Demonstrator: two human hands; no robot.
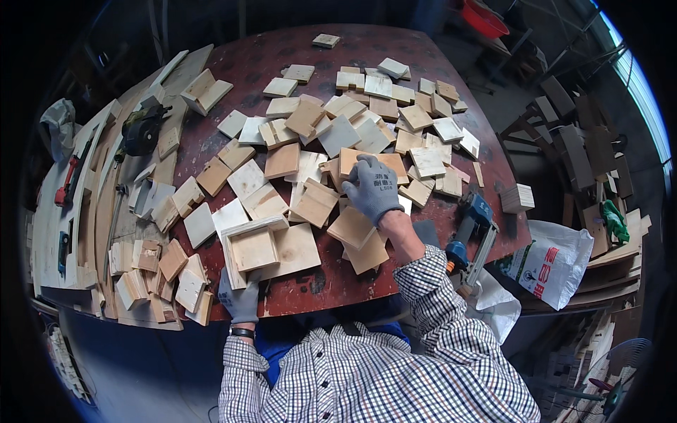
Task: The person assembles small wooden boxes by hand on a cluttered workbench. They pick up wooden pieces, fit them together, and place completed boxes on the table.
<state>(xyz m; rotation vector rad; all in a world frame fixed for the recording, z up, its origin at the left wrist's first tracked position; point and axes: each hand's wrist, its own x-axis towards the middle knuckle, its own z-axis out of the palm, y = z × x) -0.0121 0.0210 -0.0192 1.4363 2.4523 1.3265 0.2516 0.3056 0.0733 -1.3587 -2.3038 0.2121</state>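
Note:
My left hand point(240, 302), in a grey glove, grips the near left edge of a wooden assembly point(255, 249) with raised strips along its left and far sides. Most of its fingers are hidden by the wood. Farther right, my gloved right hand point(374, 187) has its fingers closed on a light wooden block point(390, 163) in the heap. Loose square wooden pieces point(305, 207) lie around both hands, some stacked and overlapping. Just below the right hand rest two flat squares point(367, 255), one partly over the other.
A blue nail gun point(474, 227) lies near the right edge of the dark red table point(296, 304). A white printed sack point(550, 264) hangs beyond that edge. To the left are long boards point(106, 204), a dark power tool point(144, 131) and a red-handled tool point(68, 182).

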